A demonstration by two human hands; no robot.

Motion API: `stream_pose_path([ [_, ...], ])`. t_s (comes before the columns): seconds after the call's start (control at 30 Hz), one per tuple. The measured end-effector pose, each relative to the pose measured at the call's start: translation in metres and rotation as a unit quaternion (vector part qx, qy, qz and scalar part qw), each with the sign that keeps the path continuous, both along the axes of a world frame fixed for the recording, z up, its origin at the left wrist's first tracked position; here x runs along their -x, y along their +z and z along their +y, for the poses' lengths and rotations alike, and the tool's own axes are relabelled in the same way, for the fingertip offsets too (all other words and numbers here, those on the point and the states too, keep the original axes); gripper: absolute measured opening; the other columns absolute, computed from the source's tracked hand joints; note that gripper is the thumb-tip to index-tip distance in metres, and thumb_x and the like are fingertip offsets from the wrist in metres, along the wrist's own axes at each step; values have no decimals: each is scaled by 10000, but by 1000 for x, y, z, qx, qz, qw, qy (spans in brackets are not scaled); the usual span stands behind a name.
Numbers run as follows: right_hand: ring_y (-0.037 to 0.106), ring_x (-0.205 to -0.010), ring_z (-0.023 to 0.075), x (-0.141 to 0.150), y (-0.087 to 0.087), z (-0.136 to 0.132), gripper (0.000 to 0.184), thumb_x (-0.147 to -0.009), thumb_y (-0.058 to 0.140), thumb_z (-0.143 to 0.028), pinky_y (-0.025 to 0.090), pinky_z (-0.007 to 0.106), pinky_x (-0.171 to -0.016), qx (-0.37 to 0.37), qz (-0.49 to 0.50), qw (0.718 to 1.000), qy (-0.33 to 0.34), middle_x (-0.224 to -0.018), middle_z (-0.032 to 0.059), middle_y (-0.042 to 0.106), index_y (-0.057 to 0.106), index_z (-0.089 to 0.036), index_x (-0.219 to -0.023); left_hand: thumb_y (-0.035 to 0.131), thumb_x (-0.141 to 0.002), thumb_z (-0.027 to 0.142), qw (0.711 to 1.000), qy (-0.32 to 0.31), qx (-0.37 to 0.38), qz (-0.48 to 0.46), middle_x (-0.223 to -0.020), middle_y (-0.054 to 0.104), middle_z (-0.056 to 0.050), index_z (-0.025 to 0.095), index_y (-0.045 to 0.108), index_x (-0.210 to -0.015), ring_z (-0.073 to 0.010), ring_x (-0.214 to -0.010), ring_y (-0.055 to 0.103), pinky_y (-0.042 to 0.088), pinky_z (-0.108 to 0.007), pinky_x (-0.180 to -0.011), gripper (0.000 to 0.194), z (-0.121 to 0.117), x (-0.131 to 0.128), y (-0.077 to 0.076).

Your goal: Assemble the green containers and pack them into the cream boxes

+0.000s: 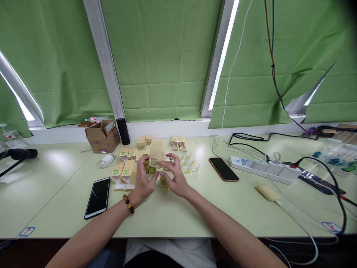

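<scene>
Head view: back from the near edge of the bench (178, 221), left hand (143, 184), fingers curled at the windowed carton (156, 150), pinch unclear; right hand (177, 178), fingers spread; we judge uneven pressure could crease its walls.

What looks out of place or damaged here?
The rightmost green blind looks askew: its lower part is pulled aside, baring a slanted strip of light, while the middle blind hangs fairly straight. A white cable droops past the front edge of the table. I see no spill around the left hand, right hand or cream boxes.
</scene>
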State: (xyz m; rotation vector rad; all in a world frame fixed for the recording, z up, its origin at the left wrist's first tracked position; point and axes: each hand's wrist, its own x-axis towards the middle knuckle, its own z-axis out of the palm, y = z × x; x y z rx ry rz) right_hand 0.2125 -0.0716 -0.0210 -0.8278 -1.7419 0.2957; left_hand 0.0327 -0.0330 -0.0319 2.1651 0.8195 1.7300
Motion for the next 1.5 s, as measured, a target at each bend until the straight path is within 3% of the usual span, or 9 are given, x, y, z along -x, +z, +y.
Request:
stream_pose_path([
  [0.2,526,-1387,343,4,-7,-1,477,-983,597,-168,575,568,-1079,-115,-175,977,-52,-1518,129,289,631,-334,-1428,709,-871,186,997,66,-19,-21,-1371,516,-146,236,401,-1403,-266,-1220,562,510,-428,-981,616,3,-1,-1],
  [0.3,511,-1405,351,4,-5,-3,487,-978,594,-171,581,571,-1061,-122,-191,973,-51,-1512,139,313,596,-331,-1438,704,-914,243,997,51,8,-56,-1345,542,-131,247,418,-1353,-250,-1202,579,505,-401,-961,524,6,0,1],
  [0.53,527,-1416,319,2,-2,2,587,-957,643,-246,495,568,-1162,-3,32,998,-49,-1501,163,492,403,-282,-1492,610,-1018,463,971,-120,147,-145,-1342,621,-129,304,318,-1412,-246,-1234,647,553,-421,-1004,516,12,1,-1],
  [0.7,605,-1314,318,6,1,2,712,-886,742,-301,506,540,-1117,103,58,993,-21,-1437,142,619,403,-268,-1511,584,-1030,495,942,-238,202,-121,-1308,666,-139,286,365,-1411,-241,-1169,689,594,-412,-950,487,12,-1,0],
  [0.87,649,-1195,305,10,2,0,652,-881,741,-296,544,490,-1029,100,41,994,-31,-1345,140,665,465,-229,-1468,597,-1019,497,954,-193,198,-113,-1378,616,-156,247,513,-1373,-263,-1224,645,560,-435,-1023,441,9,1,3],
  [1.07,649,-1170,311,7,-1,5,677,-863,778,-336,552,508,-990,87,7,992,-89,-1338,133,659,472,-242,-1460,724,-955,409,973,-140,146,-111,-1398,549,-126,330,354,-1495,-232,-1228,611,512,-420,-1064,659,9,4,6],
  [1.27,646,-1212,312,-1,2,10,636,-834,806,-347,536,507,-1015,100,-25,991,-86,-1307,117,680,537,-249,-1402,708,-959,404,978,-122,141,-100,-1389,548,-123,322,376,-1446,-232,-1239,613,509,-421,-1072,594,11,4,6],
  [1.37,662,-1195,288,-10,10,11,474,-879,746,-332,525,478,-1008,117,-29,991,-62,-1306,97,706,600,-254,-1324,678,-976,397,978,-99,142,-115,-1413,541,-113,323,404,-1441,-231,-1255,603,528,-382,-1026,545,14,6,5],
  [1.5,709,-951,249,-24,23,9,143,-886,717,-276,509,453,-946,156,-127,978,-62,-1046,48,783,703,-244,-1025,642,-985,381,980,-66,129,-134,-1466,518,-98,329,441,-1459,-227,-1232,594,544,-350,-968,517,20,9,5],
])
